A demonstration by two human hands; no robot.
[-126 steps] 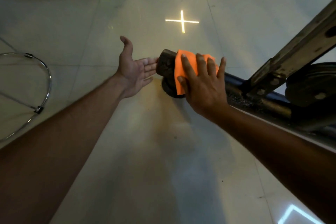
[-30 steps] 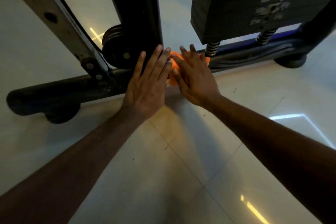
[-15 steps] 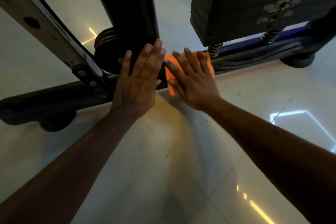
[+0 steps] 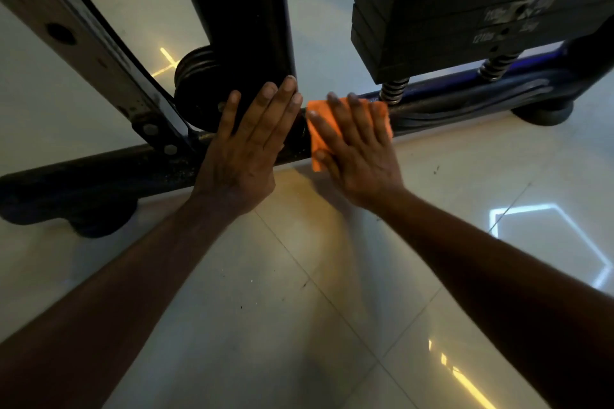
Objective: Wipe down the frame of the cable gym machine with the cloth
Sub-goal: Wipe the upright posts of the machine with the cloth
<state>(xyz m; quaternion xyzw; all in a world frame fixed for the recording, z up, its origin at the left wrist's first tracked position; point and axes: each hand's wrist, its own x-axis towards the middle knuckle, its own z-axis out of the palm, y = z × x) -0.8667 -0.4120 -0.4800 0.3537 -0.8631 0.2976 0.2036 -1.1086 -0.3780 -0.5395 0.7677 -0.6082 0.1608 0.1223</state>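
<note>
The cable machine's dark base bar (image 4: 99, 173) runs low across the floor from left to right. An orange cloth (image 4: 317, 133) lies over the bar just right of the black upright post (image 4: 246, 10). My right hand (image 4: 358, 149) presses flat on the cloth with straight, spread fingers. My left hand (image 4: 249, 146) lies flat with straight fingers over the bar at the foot of the post, close beside the cloth. Most of the cloth is hidden under my right hand.
A black weight stack (image 4: 465, 10) hangs above two coil springs (image 4: 392, 93) at the upper right. A slanted metal brace (image 4: 76, 43) and a pulley wheel (image 4: 196, 86) stand at the left. Rubber feet (image 4: 99, 219) hold the bar off the pale tiled floor (image 4: 299, 309).
My right hand has slid the cloth rightward along the bar, from the bar's left end past the upright post. My left hand came down flat by the post.
</note>
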